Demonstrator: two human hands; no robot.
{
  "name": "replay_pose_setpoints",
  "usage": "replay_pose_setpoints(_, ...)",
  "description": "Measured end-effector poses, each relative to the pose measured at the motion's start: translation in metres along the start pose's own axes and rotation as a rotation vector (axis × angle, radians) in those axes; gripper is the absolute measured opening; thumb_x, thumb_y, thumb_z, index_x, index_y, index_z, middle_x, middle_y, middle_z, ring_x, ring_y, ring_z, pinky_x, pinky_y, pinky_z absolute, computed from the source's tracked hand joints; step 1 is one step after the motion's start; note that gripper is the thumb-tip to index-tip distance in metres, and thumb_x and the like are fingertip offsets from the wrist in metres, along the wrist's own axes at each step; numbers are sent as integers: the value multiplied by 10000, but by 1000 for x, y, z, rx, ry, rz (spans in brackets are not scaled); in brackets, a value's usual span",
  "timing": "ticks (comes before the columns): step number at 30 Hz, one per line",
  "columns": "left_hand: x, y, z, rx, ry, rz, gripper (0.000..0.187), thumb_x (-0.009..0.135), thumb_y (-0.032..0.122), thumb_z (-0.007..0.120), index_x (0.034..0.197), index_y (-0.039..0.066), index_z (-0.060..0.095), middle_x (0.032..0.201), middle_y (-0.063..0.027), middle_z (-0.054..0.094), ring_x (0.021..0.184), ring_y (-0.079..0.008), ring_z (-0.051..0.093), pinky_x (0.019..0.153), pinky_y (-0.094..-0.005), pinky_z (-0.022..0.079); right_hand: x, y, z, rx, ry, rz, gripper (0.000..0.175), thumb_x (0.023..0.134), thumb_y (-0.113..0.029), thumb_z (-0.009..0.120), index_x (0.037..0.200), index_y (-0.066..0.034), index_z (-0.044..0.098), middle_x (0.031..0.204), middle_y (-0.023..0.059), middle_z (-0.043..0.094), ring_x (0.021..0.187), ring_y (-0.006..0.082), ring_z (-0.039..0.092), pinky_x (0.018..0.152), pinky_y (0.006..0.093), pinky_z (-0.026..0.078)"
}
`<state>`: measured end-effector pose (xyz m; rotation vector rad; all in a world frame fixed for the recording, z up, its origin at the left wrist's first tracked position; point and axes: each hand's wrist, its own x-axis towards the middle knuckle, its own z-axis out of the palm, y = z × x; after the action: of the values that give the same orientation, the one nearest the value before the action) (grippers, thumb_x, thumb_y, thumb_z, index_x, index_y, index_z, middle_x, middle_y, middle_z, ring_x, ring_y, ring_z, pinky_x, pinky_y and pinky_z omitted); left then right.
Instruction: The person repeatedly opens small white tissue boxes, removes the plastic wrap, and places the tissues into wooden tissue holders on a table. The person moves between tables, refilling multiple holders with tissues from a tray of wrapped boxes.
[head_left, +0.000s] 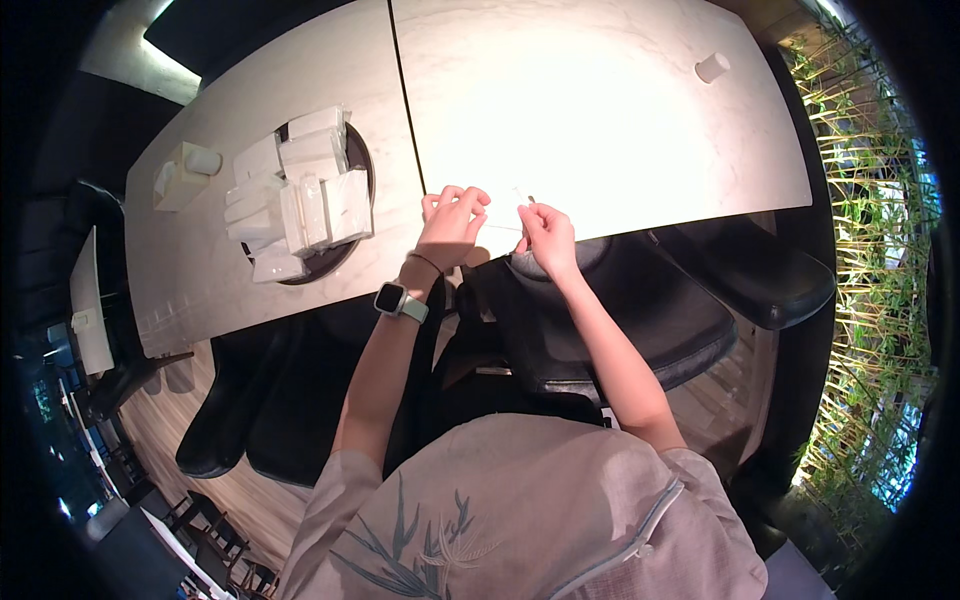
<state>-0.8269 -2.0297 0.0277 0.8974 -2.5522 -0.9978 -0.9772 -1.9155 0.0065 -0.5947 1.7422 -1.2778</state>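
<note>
My left hand, with a smartwatch and a dark band at its wrist, hovers by the near edge of the pale marble table, its fingers curled. To its right, my right hand pinches a small thin object with a whitish end, too small and glare-washed to name. A fine thread-like line runs between the two hands; whether my left fingers grip it is unclear. Left of my hands, a round dark tray carries many white packets, several in clear plastic wrap.
A tissue box with a white roll or cup against it stands at the table's left. One white cup lies towards the far right. Black padded chairs line the near edge. A dark seam crosses the table. Green plants border the right side.
</note>
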Motion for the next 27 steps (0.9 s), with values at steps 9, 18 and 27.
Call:
replay_pose_setpoints(9,4,0,0,42,-30,10,163,853,219,671,978,128,619,809,17,636,978,-183,523,923,-397,286,-5,-12,11,-41,144,41,221,910,-153,652,767,9,608,570,52,617,452,110,598,451,238,451)
replay_pose_setpoints(18,4,10,12,326,72,161,71,839,179,664,858,128,619,757,-15,604,929,-216,526,888,-427,326,22,-17,-4,-402,93,139,250,833,-216,670,708,-5,621,585,110,648,462,191,632,525,299,527)
replay_pose_setpoints(27,-14,15,23,312,299,241,233,755,255,758,943,144,674,940,14,590,1000,-178,549,865,-416,345,27,-26,-26,-669,168,-27,224,820,-262,653,850,-42,683,746,142,683,710,252,684,674,377,537)
